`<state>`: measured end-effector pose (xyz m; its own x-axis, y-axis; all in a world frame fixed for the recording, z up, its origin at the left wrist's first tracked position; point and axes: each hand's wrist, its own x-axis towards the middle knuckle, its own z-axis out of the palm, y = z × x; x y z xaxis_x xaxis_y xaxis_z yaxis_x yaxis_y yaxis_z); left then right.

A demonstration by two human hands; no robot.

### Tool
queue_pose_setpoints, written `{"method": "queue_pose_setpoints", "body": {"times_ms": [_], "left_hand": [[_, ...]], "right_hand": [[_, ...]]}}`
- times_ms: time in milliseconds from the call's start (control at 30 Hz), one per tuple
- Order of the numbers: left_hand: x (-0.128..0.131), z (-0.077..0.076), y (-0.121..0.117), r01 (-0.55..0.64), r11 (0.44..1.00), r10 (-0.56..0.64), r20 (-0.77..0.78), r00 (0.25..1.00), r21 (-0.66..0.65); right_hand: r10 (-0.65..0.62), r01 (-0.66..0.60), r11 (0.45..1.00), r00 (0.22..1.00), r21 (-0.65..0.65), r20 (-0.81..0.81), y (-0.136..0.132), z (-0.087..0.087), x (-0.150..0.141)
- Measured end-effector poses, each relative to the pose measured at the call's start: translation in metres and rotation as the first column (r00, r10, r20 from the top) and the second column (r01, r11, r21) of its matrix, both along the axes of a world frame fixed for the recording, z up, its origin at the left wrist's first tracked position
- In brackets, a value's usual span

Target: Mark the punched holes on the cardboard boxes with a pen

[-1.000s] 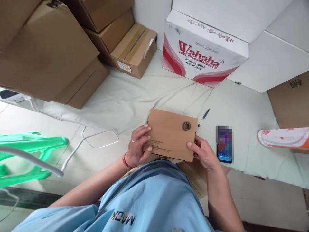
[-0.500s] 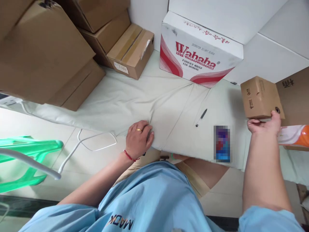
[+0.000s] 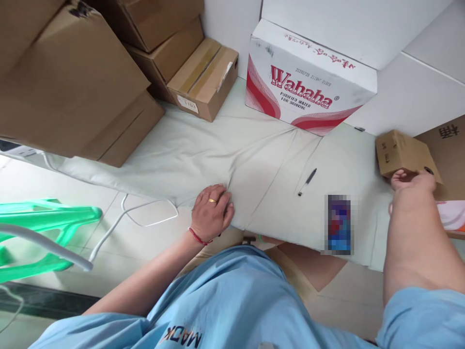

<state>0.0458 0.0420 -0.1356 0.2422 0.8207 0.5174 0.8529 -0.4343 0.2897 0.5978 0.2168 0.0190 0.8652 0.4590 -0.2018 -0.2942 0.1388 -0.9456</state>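
Hands well apart here: the bare left hand [image 3: 212, 211] rests palm-down, holding nothing visible, at the pale-green cloth-covered table [image 3: 269, 150]'s near edge, probably bracing the reach. Far right, the bare right hand [image 3: 414, 183] grips the small brown cardboard box [image 3: 407, 151] low, likely for control, beside the large brown cardboard carton [image 3: 450, 162].
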Motion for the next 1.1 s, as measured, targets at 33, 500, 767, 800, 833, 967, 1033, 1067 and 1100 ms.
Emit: {"method": "queue_pose_setpoints", "body": {"times_ms": [33, 500, 767, 800, 833, 967, 1033, 1067, 1100], "left_hand": [[0.000, 0.000, 0.000, -0.003, 1.000, 0.003, 0.008, 1.000, -0.009], [0.018, 0.035, 0.082, -0.205, 0.973, 0.231, 0.354, 0.906, -0.110], [-0.020, 0.041, 0.245, -0.546, 0.835, 0.504, 0.480, 0.718, -0.060], [-0.027, 0.045, 0.259, -0.549, 0.828, 0.539, 0.430, 0.724, -0.113], [-0.033, 0.051, 0.269, -0.546, 0.814, 0.576, 0.381, 0.723, -0.195], [-0.046, 0.071, 0.288, -0.448, 0.764, 0.595, 0.239, 0.767, -0.464], [-0.047, 0.075, 0.288, -0.432, 0.746, 0.590, 0.203, 0.782, -0.506], [-0.048, 0.075, 0.288, -0.435, 0.747, 0.589, 0.197, 0.784, -0.502], [-0.049, 0.075, 0.288, -0.437, 0.758, 0.584, 0.203, 0.786, -0.484]], "right_hand": [[-0.048, 0.047, 0.997, 0.999, -0.067, -0.015, 0.002, 0.003, -0.003], [0.826, -0.753, 0.435, 0.115, -0.494, 0.552, -0.185, -0.095, -0.300], [0.757, -0.672, 0.480, -0.008, -0.564, 0.653, -0.193, -0.136, -0.308], [0.752, -0.665, 0.482, -0.022, -0.571, 0.659, -0.193, -0.137, -0.308], [0.746, -0.659, 0.483, -0.036, -0.577, 0.665, -0.194, -0.137, -0.308], [0.723, -0.634, 0.500, -0.069, -0.590, 0.687, -0.196, -0.140, -0.310], [0.717, -0.620, 0.510, -0.076, -0.596, 0.693, -0.196, -0.141, -0.311], [0.716, -0.613, 0.514, -0.080, -0.600, 0.694, -0.197, -0.142, -0.311], [0.716, -0.606, 0.515, -0.084, -0.606, 0.693, -0.197, -0.143, -0.311]]}}
